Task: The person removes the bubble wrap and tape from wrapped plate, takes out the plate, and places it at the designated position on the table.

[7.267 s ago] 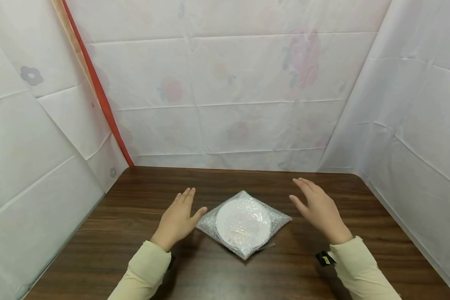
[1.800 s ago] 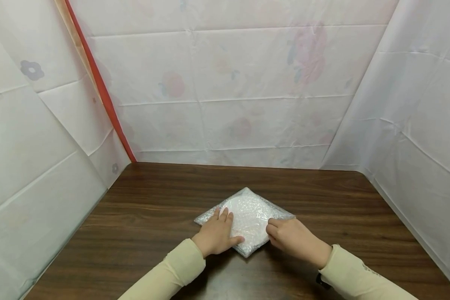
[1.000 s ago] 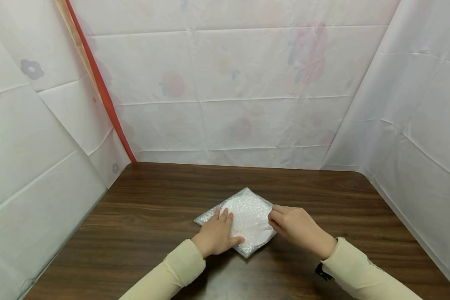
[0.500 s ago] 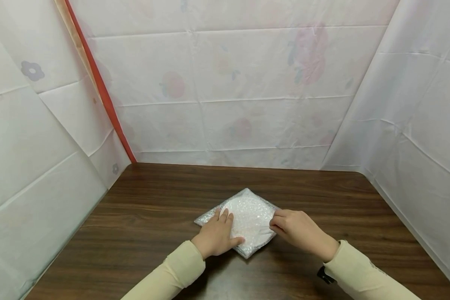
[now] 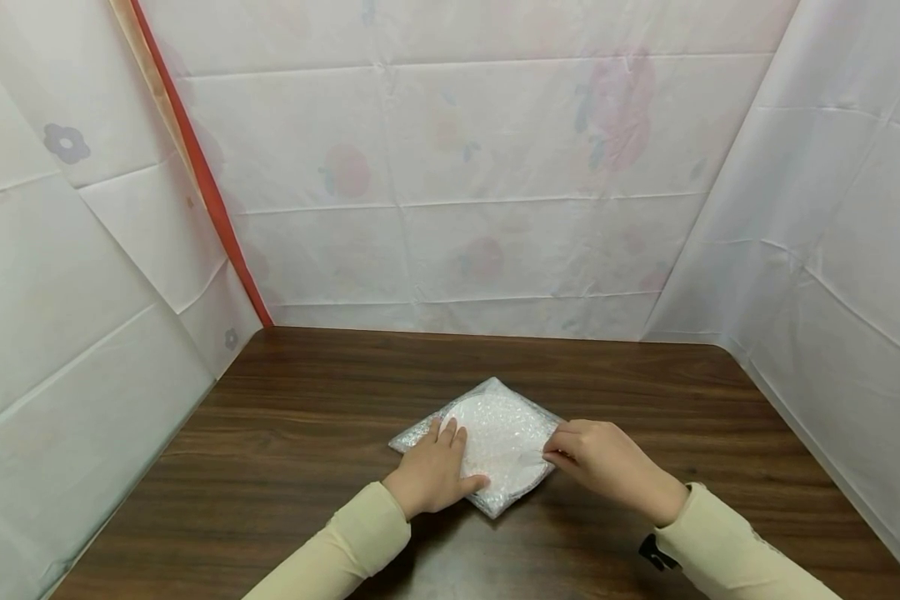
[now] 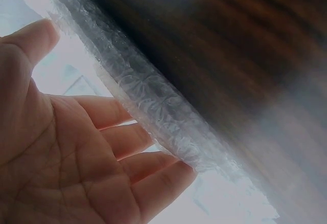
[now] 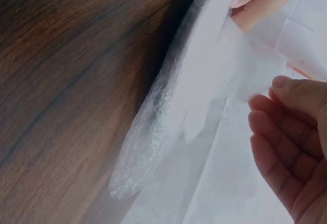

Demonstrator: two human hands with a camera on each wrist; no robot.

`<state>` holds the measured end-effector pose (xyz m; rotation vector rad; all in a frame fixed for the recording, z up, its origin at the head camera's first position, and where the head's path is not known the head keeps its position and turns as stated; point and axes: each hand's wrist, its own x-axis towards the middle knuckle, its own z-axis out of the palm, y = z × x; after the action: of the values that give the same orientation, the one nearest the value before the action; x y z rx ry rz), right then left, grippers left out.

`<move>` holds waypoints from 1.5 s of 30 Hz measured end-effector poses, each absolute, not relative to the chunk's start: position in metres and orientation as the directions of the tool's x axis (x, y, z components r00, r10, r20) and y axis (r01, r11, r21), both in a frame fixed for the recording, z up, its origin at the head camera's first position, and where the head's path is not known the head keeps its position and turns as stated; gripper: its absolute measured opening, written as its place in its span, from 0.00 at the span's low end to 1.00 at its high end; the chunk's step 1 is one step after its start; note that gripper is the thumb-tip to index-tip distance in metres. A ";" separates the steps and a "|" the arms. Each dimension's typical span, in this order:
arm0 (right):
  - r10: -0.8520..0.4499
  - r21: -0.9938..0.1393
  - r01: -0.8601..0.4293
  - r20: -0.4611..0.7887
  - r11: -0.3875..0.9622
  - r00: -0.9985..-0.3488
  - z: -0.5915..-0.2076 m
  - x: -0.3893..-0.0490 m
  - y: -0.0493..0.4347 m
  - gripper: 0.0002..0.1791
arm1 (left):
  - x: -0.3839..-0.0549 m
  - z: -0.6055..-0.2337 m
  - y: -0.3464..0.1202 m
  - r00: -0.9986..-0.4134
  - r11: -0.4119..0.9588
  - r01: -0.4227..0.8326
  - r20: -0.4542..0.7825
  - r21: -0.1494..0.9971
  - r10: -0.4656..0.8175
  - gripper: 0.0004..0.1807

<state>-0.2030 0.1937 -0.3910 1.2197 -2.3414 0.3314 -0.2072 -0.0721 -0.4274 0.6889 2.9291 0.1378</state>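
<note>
A bubble-wrap package (image 5: 504,498) lies flat on the table with one corner toward me. Through the wrap shows a round white disc (image 5: 498,429), perhaps a plate. My left hand (image 5: 429,471) rests on the package's left side, fingers straight and thumb spread; the left wrist view shows its palm (image 6: 66,152) beside the bubble wrap (image 6: 148,91). At the right side, thumb and forefinger of my right hand (image 5: 607,462) pinch a translucent flap (image 7: 250,63), which stretches up from the package in the right wrist view. The package's right corner is hidden behind this hand.
The dark wood-grain table (image 5: 307,400) is enclosed by a white patterned cloth at the back (image 5: 450,183) and by cloth sides (image 5: 847,225). A red strip (image 5: 202,167) runs down the back left corner. A black wrist device (image 5: 656,552) sits under the right cuff.
Both hands came in from beside the package: the left settled on it and stayed, while the right took hold at its right side. The right hand has lately shifted slightly rightward, lifting the flap.
</note>
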 end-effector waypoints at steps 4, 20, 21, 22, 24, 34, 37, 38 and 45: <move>-0.685 -0.003 -0.809 0.530 0.588 -0.500 -0.390 -0.204 0.195 0.09 | -0.207 -0.427 -0.072 -0.889 0.892 0.433 -0.107 0.127 0.446 0.48; -0.529 -0.240 -0.680 0.471 0.693 -0.706 -0.402 -0.223 0.205 0.11 | -0.206 -0.425 -0.073 -0.887 0.887 0.431 -0.101 0.166 0.450 0.48; -0.526 -0.250 -0.673 0.460 0.696 -0.715 -0.404 -0.224 0.206 0.13 | -0.206 -0.425 -0.073 -0.887 0.887 0.429 -0.103 0.173 0.450 0.48; -0.524 -0.259 -0.665 0.445 0.701 -0.726 -0.406 -0.225 0.206 0.14 | -0.206 -0.425 -0.073 -0.887 0.886 0.429 -0.103 0.178 0.450 0.48; -0.516 -0.279 -0.640 0.405 0.716 -0.755 -0.410 -0.227 0.207 0.18 | -0.206 -0.425 -0.074 -0.887 0.885 0.426 -0.107 0.187 0.449 0.48; -0.501 -0.321 -0.515 0.131 0.795 -0.855 -0.424 -0.234 0.209 0.29 | -0.208 -0.425 -0.074 -0.887 0.886 0.413 -0.126 0.210 0.444 0.49; -0.510 -0.306 -0.514 0.099 0.802 -0.855 -0.427 -0.234 0.209 0.32 | -0.209 -0.425 -0.075 -0.887 0.885 0.414 -0.126 0.213 0.444 0.49; -0.511 -0.302 -0.512 0.088 0.804 -0.855 -0.427 -0.234 0.208 0.33 | -0.209 -0.425 -0.075 -0.887 0.886 0.413 -0.127 0.213 0.444 0.49; -0.536 -0.272 -0.514 -0.005 0.813 -0.844 -0.428 -0.233 0.204 0.37 | -0.209 -0.426 -0.076 -0.887 0.884 0.414 -0.124 0.217 0.445 0.48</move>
<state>-0.2328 0.2044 -0.4279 0.8898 -3.0683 0.4237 -0.2093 -0.0758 -0.4256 0.6623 2.8828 0.2763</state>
